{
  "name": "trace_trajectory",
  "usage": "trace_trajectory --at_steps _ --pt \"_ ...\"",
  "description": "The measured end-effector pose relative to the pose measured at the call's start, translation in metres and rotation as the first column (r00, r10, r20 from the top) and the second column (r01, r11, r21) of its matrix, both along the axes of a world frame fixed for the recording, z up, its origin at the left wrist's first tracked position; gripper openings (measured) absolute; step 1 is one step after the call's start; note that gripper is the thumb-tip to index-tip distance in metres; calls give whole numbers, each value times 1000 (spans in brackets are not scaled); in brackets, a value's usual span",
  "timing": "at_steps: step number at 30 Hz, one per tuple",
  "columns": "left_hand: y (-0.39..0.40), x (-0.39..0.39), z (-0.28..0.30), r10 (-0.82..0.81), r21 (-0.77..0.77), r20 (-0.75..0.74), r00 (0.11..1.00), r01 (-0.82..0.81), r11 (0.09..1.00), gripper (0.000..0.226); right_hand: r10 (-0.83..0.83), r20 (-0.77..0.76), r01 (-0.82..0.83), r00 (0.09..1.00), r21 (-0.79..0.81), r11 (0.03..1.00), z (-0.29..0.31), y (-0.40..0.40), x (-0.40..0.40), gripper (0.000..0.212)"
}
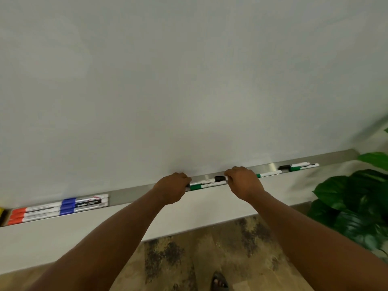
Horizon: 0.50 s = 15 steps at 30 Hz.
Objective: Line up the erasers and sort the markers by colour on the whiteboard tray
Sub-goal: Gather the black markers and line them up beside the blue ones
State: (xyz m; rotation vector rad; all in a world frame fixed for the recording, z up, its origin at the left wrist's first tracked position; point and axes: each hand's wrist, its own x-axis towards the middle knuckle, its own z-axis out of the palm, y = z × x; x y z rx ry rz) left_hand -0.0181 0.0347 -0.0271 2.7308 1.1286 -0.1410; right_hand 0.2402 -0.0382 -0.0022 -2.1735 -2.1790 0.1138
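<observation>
At centre frame your left hand (174,186) and right hand (243,182) both rest on the whiteboard tray (130,193), fingers curled over the ends of a green-capped marker (201,186) and a black-capped marker (212,180) lying between them. Red-capped markers (19,215) and blue-capped markers (68,205) sit grouped at lower left. More green and black markers (298,166) lie toward the right, near a leafy plant (352,200).

The tray (130,191) is brushed metal with a dull sheen. Above the tray, the whiteboard (189,80) looks smooth and faintly glossy. Below it, the floor (210,248) is mottled wood-look.
</observation>
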Motion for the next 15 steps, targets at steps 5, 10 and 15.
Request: trace_trajectory --at_steps 5,10,15 --pt "3 29 -4 35 38 -67 997 -32 999 41 -5 121 13 993 -66 998 -9 5 34 30" --pt "6 34 -12 58 -3 -117 991 -59 998 39 55 193 -29 980 -133 991 -19 20 41 36" --pt "6 32 -14 97 -9 -145 985 -100 995 41 105 205 -67 973 -181 981 -29 32 45 34"
